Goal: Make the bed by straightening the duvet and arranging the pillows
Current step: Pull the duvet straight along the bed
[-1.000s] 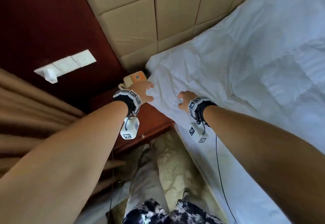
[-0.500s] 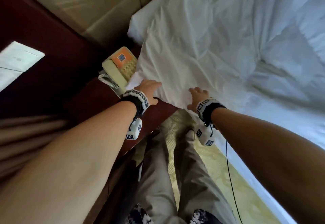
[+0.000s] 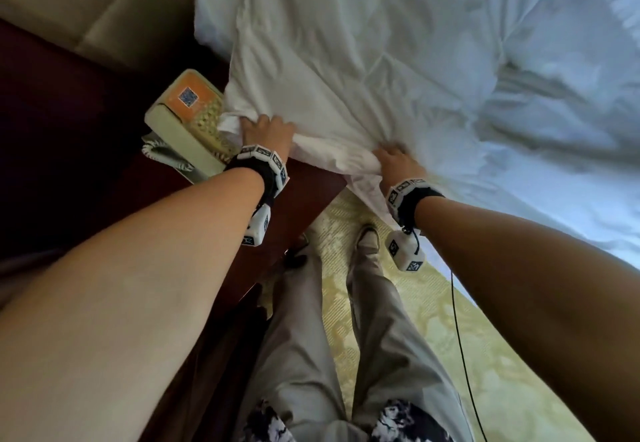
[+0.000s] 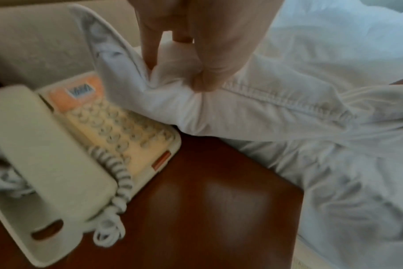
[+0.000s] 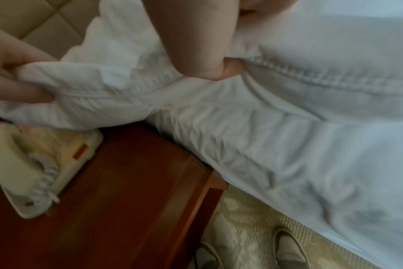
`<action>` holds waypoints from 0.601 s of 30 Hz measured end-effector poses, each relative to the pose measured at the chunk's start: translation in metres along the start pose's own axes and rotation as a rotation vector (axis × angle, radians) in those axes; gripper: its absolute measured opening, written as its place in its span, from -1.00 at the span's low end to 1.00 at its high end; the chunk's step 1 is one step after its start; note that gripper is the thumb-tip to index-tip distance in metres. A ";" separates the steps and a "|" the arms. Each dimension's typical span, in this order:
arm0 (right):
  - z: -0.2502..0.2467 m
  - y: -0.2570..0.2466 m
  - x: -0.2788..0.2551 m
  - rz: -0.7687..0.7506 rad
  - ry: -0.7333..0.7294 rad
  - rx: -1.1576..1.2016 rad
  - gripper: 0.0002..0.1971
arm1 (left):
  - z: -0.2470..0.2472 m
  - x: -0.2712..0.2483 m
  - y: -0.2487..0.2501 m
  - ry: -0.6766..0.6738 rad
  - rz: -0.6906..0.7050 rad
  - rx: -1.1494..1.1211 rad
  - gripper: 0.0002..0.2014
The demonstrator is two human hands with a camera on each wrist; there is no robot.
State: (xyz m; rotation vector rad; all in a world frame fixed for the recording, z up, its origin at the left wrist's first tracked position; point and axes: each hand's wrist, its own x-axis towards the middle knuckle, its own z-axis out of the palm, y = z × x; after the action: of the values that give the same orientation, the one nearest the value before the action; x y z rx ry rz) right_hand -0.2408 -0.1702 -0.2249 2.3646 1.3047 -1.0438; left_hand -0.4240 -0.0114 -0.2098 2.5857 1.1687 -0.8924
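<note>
A white duvet [image 3: 398,60] lies rumpled across the bed, its stitched edge [image 4: 288,102] hanging over the near side. My left hand [image 3: 266,133] pinches the duvet's corner [image 4: 173,72] above the telephone, thumb against fingers. My right hand [image 3: 393,161] grips the same edge [image 5: 276,71] a little further along the bed's side, fingers curled into the cloth. In the right wrist view my left hand [image 5: 19,80] shows at the left, holding the corner. No pillow is in view.
A beige telephone [image 3: 188,122] with a coiled cord stands on the dark red bedside table [image 3: 304,192], right under the held corner. A padded beige headboard [image 3: 104,8] is behind. My feet stand on patterned yellow carpet [image 3: 415,320] between table and bed.
Both hands have drawn the duvet's corner toward me, so it now bunches over the bedside table and telephone. My view has tipped further down toward the floor.
</note>
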 end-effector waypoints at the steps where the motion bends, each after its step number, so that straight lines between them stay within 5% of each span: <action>1: -0.016 -0.002 -0.006 0.005 -0.010 0.006 -0.38 | -0.017 -0.005 -0.002 -0.003 0.014 0.012 -0.65; 12: -0.176 0.002 -0.085 0.109 0.208 0.054 -0.67 | -0.202 -0.053 -0.008 0.233 -0.002 0.132 -0.65; 18: -0.265 0.052 -0.127 0.194 0.380 0.061 -0.73 | -0.311 -0.058 0.024 0.376 -0.080 -0.141 -0.72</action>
State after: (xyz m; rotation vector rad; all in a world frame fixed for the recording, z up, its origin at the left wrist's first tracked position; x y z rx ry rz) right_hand -0.1174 -0.1434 0.0455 2.7663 1.1328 -0.6061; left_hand -0.2955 0.0536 0.0735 2.6764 1.3776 -0.3239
